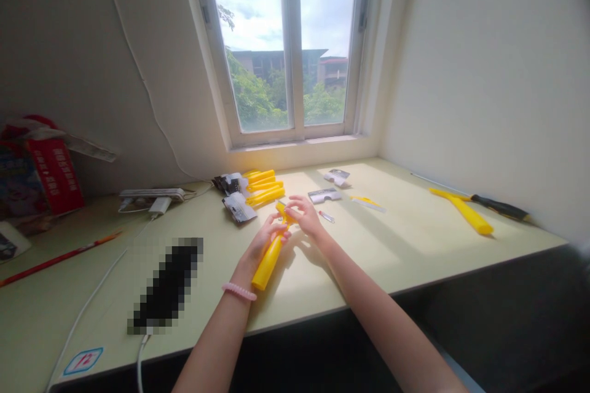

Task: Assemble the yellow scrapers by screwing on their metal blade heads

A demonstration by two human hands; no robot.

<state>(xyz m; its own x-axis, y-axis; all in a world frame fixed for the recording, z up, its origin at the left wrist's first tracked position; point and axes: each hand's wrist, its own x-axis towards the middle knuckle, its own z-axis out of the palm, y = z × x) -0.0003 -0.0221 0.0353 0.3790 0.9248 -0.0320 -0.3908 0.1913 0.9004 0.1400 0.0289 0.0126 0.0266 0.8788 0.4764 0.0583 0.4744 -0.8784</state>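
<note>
A yellow-handled tool [270,263] is held over the middle of the table, its thick handle end pointing toward me. My left hand [266,238] is wrapped round its neck, with a pink coiled band on the wrist. At the tool's far end, the fingers of my right hand [302,216] are closed on its head; the small details there are hidden. Just beyond my hands lie several yellow handles [265,187] with black-and-white packaging [239,207]. A small metal-and-red item [327,217] rests right of my right hand.
On the pale green table [415,258] are card pieces [324,196], a yellow tool [465,212] beside a black-handled one [500,207] at right, a power strip [152,193], a red stick [59,261] and a blurred-out dark object [168,285] with a white cable at left.
</note>
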